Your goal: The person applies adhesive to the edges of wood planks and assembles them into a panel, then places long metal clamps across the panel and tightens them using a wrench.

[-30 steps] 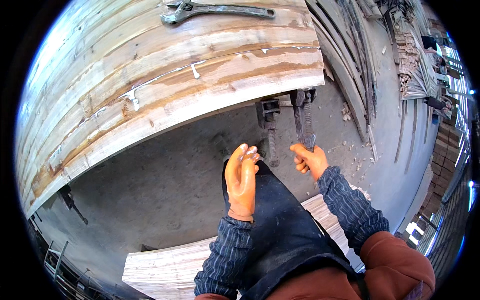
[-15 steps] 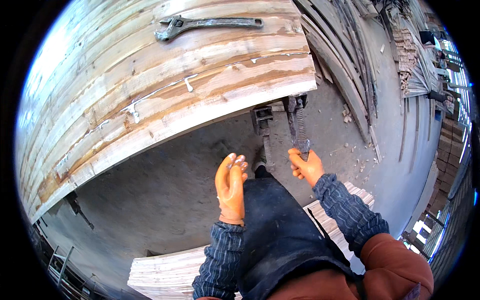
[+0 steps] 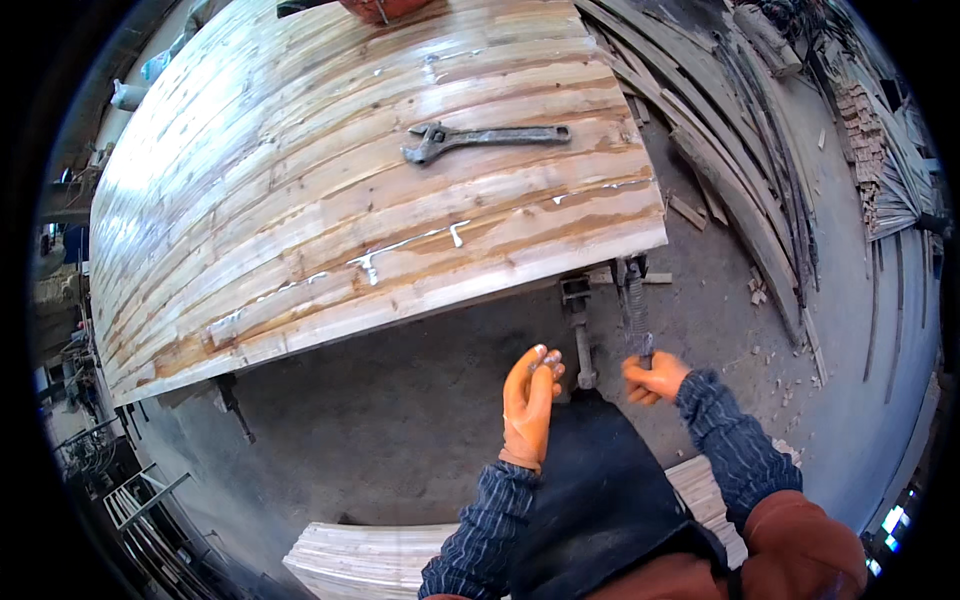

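My right hand (image 3: 658, 378), in an orange glove, is closed around the lower end of a threaded clamp screw (image 3: 634, 300). That screw sticks out from under the right corner of a large panel of glued boards (image 3: 350, 200). My left hand (image 3: 528, 408), also gloved in orange, is raised beside it with fingers loosely bent and apart, holding nothing. Between the hands and the panel, a second clamp screw (image 3: 582, 345) juts out. An adjustable wrench (image 3: 500, 136) lies on the panel. White glue (image 3: 400, 243) has squeezed out along a seam near the front edge.
Another clamp (image 3: 233, 405) hangs under the panel's left part. Stacked wooden strips (image 3: 370, 555) lie close to my legs. Long loose boards (image 3: 735, 185) lie on the floor at the right, with wood scraps around. A red rounded object (image 3: 385, 8) sits on the panel's far side.
The view has shifted, bringing more of the panel and the red object into sight. My right hand stays at the clamp screw's end; my left hand is still raised and empty.
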A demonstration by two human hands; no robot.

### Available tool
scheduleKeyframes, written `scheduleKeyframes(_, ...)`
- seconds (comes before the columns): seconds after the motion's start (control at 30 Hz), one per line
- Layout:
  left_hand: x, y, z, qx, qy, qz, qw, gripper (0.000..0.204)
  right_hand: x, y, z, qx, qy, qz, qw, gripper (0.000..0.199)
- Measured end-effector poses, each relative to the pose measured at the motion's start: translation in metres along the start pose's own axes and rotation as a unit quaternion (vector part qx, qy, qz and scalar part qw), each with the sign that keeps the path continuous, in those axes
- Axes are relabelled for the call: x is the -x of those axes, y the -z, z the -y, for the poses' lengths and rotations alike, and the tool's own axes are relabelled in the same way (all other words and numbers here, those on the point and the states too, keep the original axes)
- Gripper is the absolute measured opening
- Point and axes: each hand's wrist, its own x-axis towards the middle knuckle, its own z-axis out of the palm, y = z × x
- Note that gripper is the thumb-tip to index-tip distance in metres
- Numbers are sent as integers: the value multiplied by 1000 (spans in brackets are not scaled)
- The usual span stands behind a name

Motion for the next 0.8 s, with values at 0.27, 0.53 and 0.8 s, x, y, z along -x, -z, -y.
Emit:
scheduleKeyframes(0.27, 6, 56, 1, 46, 0, -106, 993, 40, -27, 57, 242, 127, 426, -248, 861, 53)
scheduleKeyframes(0.53, 38, 75, 24, 73, -18, -163, 984, 40, -170, 18, 299, 413, 394, -369, 733, 41)
scheduleKeyframes(0.8, 53, 27, 50, 121, -74, -206, 968, 41, -114, 51, 262, 287, 409, -257, 827, 36)
